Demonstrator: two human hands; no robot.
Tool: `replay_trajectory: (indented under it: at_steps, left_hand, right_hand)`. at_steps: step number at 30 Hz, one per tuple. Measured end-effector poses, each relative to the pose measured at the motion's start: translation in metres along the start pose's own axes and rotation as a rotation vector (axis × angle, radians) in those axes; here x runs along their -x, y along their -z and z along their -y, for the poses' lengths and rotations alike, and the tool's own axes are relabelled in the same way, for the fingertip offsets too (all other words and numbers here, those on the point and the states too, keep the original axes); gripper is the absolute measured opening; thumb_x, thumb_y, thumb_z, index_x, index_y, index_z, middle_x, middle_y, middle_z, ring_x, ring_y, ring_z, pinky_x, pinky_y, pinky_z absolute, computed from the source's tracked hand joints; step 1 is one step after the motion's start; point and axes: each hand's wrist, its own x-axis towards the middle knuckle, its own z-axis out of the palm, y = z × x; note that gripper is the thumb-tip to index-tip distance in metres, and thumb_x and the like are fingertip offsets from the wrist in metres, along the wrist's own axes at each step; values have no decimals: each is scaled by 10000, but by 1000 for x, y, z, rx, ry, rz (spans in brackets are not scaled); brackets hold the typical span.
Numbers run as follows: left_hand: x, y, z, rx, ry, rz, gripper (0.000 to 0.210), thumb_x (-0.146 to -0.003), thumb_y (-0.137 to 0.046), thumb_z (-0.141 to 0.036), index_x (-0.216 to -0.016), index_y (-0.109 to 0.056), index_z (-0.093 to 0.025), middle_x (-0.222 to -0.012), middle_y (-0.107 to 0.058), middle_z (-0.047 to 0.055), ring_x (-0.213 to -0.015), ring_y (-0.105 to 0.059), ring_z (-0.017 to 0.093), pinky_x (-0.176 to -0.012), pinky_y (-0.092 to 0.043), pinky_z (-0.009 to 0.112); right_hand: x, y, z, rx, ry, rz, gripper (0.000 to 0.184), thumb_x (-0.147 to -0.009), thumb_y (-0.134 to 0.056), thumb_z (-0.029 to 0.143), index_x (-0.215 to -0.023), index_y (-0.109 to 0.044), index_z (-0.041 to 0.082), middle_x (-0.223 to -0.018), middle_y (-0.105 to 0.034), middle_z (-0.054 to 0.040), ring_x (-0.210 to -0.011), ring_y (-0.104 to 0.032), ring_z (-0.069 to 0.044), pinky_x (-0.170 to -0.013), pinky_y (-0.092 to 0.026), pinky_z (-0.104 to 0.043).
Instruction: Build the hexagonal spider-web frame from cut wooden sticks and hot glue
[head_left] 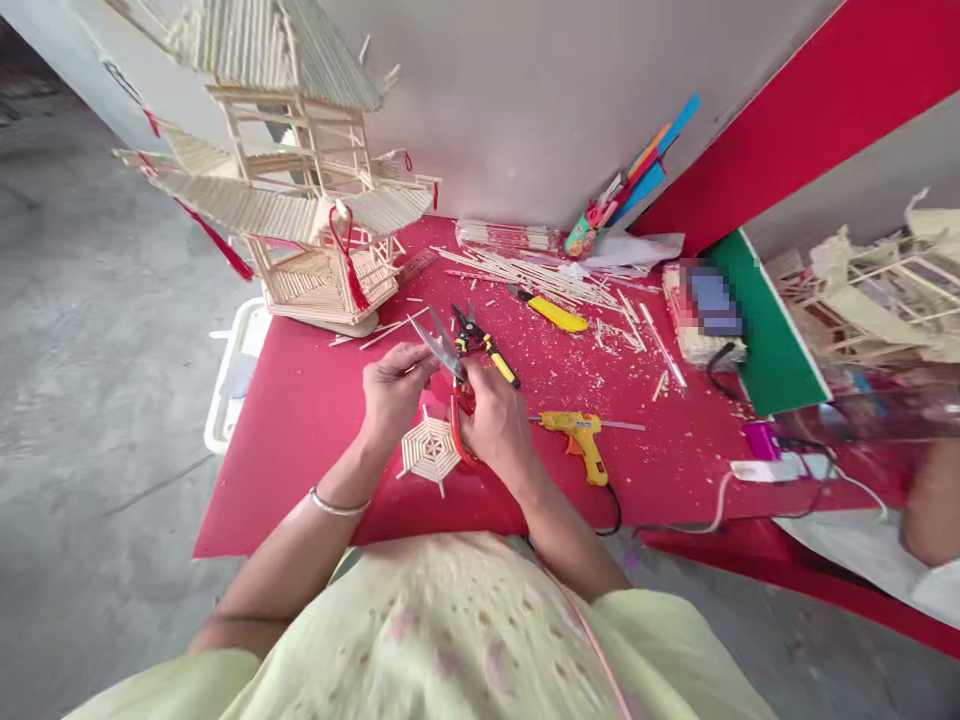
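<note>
My right hand [496, 415] grips red-handled scissors [442, 348], their blades parted and pointing up and away from me. Close beside the blades, my left hand [394, 390] is closed in a pinch; whatever lies between its fingertips is too small to make out. Below the hands, a web-like hexagonal piece of wooden sticks [430, 450] rests flat on the red table [300, 440]. Just beyond my right hand lie black-and-yellow pliers [487, 345]. To the right is a yellow hot glue gun [577, 430] with a clear glue stick in it.
A stick-built pagoda model [315, 210] with red tassels stands at the back left. Loose sticks [540, 275], a yellow utility knife [555, 312] and scraps lie behind. A power strip [780, 468] sits right, near another person's blurred arm [934, 500].
</note>
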Motion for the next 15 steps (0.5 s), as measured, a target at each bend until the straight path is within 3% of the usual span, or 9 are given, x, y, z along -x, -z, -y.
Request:
replay_trajectory:
  at_steps: [15]
  left_hand:
    - [5,-7,2,-121,-137,-43,94,-787,-833,-270,-876,-861,-255,-764,-662,12,-691,-552,120,-605,-456,269]
  right_hand:
    - [1,-17,-3,-59,-58,-7,379,-969,-449,198,-1336,-544,178,-1074,-706,-118,-954,-667,-266,-794,-491,-345]
